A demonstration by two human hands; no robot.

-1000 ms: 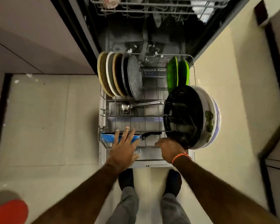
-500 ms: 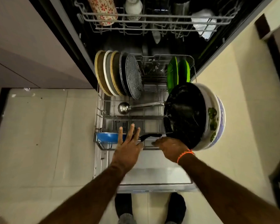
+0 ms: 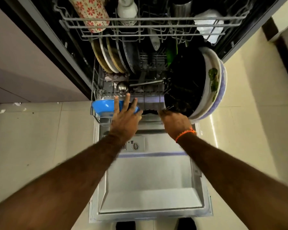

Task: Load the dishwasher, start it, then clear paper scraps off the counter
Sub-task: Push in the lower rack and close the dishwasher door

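Note:
The dishwasher's lower rack [image 3: 93,90] sits mostly inside the tub. It holds upright plates [image 3: 113,58], a steel ladle [image 3: 122,87], a blue pan [image 3: 103,106], a big black pan [image 3: 184,83] and a white patterned bowl [image 3: 212,80]. My left hand [image 3: 125,118] presses with straight, spread fingers against the blue pan and the rack's front. My right hand [image 3: 175,122], with an orange wrist thread, has its fingers curled over the rack's front wire beside the black pan; its fingertips are hidden.
The open door [image 3: 150,180] lies flat below my arms, with the detergent dispenser [image 3: 135,145] showing. The upper rack [image 3: 140,27] holds a floral cup [image 3: 90,12] and white ware. Pale scraps [image 3: 17,104] lie on the floor by the left cabinet.
The lower rack has slid inward, from fully out over the door to mostly inside the tub. Both hands moved forward with it, and more of the door's inner face is exposed.

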